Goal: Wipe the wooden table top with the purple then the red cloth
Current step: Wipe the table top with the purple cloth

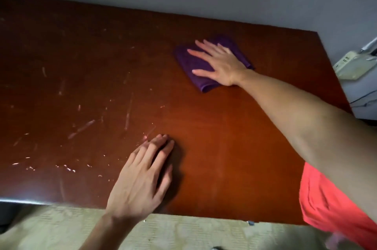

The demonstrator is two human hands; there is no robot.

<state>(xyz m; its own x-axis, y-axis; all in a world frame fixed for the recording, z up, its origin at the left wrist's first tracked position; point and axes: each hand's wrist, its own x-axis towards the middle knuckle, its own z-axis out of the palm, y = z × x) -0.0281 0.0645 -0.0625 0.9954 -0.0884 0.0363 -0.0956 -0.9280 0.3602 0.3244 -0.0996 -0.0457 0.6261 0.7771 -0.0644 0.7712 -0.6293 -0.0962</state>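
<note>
Here: right hand (221, 64) flat, fingers straight and spread, pressing the folded purple cloth (201, 66) onto the far right part of the wooden counter (214, 127). Left hand (142, 178) flat on the near edge, holding nothing. Red cloth (326, 198) lies at the near right corner.

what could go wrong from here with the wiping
1. The right hand presses flat on the folded purple cloth, not gripping it, so the cloth might bunch or slip out.
2. The pale streaks lie on the table's left part, away from the cloth; they could get missed.
3. The left hand rests on the top and may leave prints.
</note>
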